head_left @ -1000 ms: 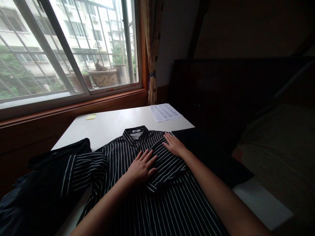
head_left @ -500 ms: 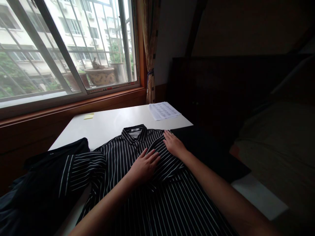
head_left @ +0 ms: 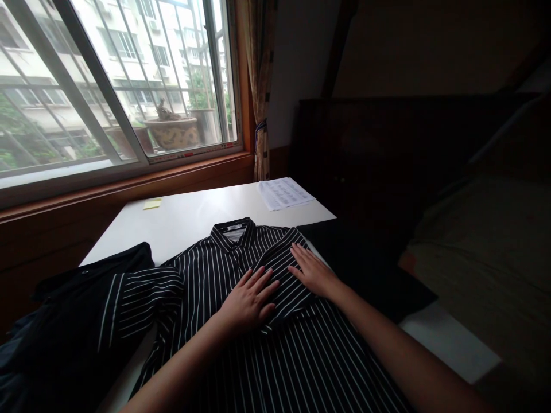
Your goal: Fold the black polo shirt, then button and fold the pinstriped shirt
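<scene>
A black shirt with white stripes (head_left: pixel 202 281) lies spread on the white table (head_left: pixel 189 215), its collar pointing away from me. The sleeve on the right (head_left: pixel 284 267) is folded inward across the chest. My left hand (head_left: pixel 249 298) rests flat on this folded sleeve and the shirt front, fingers spread. On the sleeve's outer side, near the fold, lies my right hand (head_left: pixel 313 271), open with its fingers stretched out. The other sleeve (head_left: pixel 144 298) reaches out to the left over dark clothing.
Dark clothes (head_left: pixel 55 321) are heaped at the left, and a black cloth (head_left: pixel 365 264) covers the table's right side. Printed sheets (head_left: pixel 286 194) lie at the far edge; a yellow sticky note (head_left: pixel 152 203) is at far left. Behind stand a window (head_left: pixel 142 80) and a curtain (head_left: pixel 260 92).
My right hand has slid down and slightly right along the folded sleeve, away from the shoulder. The fingers of my left hand have spread, with the hand in nearly the same place.
</scene>
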